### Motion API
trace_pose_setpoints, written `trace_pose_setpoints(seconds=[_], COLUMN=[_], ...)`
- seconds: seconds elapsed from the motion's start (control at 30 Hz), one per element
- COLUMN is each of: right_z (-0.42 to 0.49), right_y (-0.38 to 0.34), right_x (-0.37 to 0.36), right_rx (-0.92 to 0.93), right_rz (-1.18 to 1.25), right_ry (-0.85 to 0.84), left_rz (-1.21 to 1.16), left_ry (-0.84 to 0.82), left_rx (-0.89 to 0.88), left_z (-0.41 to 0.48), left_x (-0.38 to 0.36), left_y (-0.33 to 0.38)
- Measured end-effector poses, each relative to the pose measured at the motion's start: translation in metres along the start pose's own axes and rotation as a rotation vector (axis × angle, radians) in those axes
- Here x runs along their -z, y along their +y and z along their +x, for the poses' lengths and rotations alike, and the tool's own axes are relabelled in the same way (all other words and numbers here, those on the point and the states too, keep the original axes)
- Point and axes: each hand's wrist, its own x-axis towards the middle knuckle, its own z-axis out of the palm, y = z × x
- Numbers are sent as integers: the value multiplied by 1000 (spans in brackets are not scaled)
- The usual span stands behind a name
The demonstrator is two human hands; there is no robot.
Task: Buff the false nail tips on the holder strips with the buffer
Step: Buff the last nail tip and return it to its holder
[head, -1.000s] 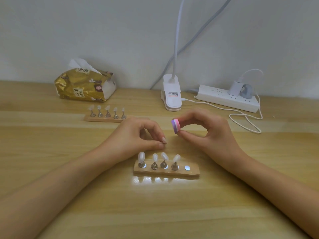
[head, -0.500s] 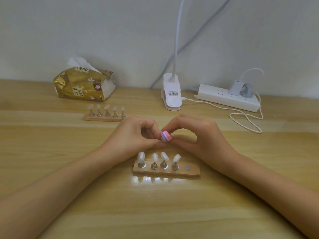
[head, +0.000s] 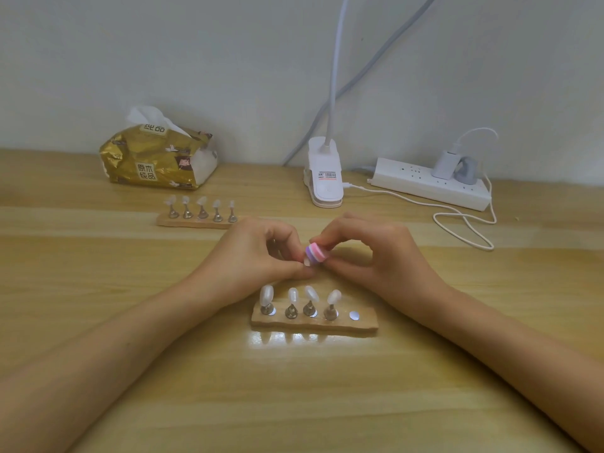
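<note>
A wooden holder strip point(head: 362, 323) lies near me with several white false nail tips point(head: 266, 294) on metal stands; its rightmost magnet spot point(head: 354, 315) is bare. My left hand point(head: 258, 253) pinches a small nail tip on its stand point(head: 307, 263), mostly hidden by the fingers. My right hand point(head: 376, 256) pinches a pink and purple striped buffer block point(head: 316, 252) and holds it against that tip. A second holder strip point(head: 196, 222) with several tips stands farther back on the left.
A gold tissue pack point(head: 157, 156) sits at the back left. A white clip lamp base point(head: 325, 174) with its gooseneck stands at the back centre. A white power strip point(head: 428, 186) with plugs and a looped white cable point(head: 464, 223) lies at the back right.
My right hand has brought the buffer block down and left from open air until it meets the nail tip pinched in my left hand. The strips have not moved.
</note>
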Motion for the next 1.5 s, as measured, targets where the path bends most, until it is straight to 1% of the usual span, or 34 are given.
trace_pose_setpoints(seconds=[0.07, 0.13, 0.23, 0.3, 0.37, 0.47, 0.57, 0.6, 0.7, 0.77, 0.83, 0.9, 1.1, 1.27, 1.37, 1.5], right_z=[0, 1, 1, 0, 1, 1, 1, 1, 0, 0, 0, 1, -3, -1, 2, 4], right_y=[-1, -1, 0, -2, -2, -1, -4, -5, -3, -3, -5, -5, -3, -4, -8, -11], right_x=[0, -2, 0, -1, -2, 2, 2, 0, 2, 2, 1, 0, 8, 9, 7, -1], right_rx=[29, 60, -3, 27, 48, -39, 27, 32, -33, -9, 18, -13, -105, -220, -226, -209], right_rz=[-5, -7, 13, 0, -14, 18, 16, 8, 9, 14, 12, 10, 63, 250, 336, 254], right_ry=[28, 18, -4, 20, 9, -8, 30, 13, -23, 12, 12, -18, 30, 44, 35, -30], left_rz=[4, 1, 9, 5, 5, 16, 24, 27, 44, 71, 102, 121, 87, 75, 68, 46], left_ry=[-3, 7, 0, -7, -6, -9, -10, -6, -1, -14, -24, -21, -50, -18, -8, 5], left_rx=[1, 5, 13, 13, 17, 33, 33, 31, 27, 6, -27, -51, -55, -31, -14, -12], left_z=[0, 0, -1, -1, 0, 0, -1, -1, 0, 0, -1, -2, -3, -3, -2, -3], left_x=[0, 0, 0, 0, 0, 0, 1, 2, 1, 1, 2, 3, 11, 12, 10, 9], left_y=[0, 0, 0, 0, 0, 1, 1, 0, 0, 1, 1, 1, -2, -4, -5, -7])
